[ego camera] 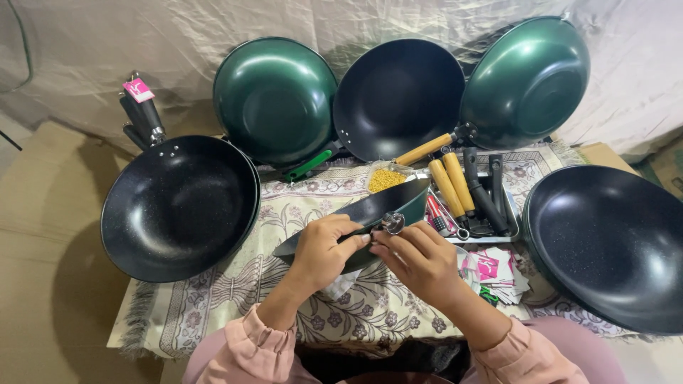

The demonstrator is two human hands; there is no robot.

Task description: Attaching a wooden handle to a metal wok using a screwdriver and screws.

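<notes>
The person's left hand [324,250] is closed over the rim of a green wok [370,213] that lies tipped on edge across the lap side of the patterned cloth [284,206], thumb on top and fingers curled under. Right beside that grip, the right hand [420,257] pinches a small metal bracket fitting [392,223] against the same rim; whether it is a bracket or a screw-head I cannot quite tell from here. The fingertips of both hands nearly touch.

To my eye the work is seating that fitting on the rim. It would go best with the left hand keeping the wok from rocking, the right pressing the piece square to the edge before any turning, and the wrist kept low so the part does not slip off the curved metal.

Just beyond the grip sits a small clear bag of yellow bits [385,179], probably small hardware. To the right of it a shallow metal tray [509,206] holds loose handles, some wooden, some black [484,192], plus a red-handled tool. Nearer the right hand lies a heap of pink and white tags [494,270].

Further out, the other pans hold nothing: a stack of black woks [178,206] to the left, a black one [612,242] to the right, and three propped against the wrinkled backdrop [92,50], green [274,99], black [398,96] and green [526,82].
</notes>
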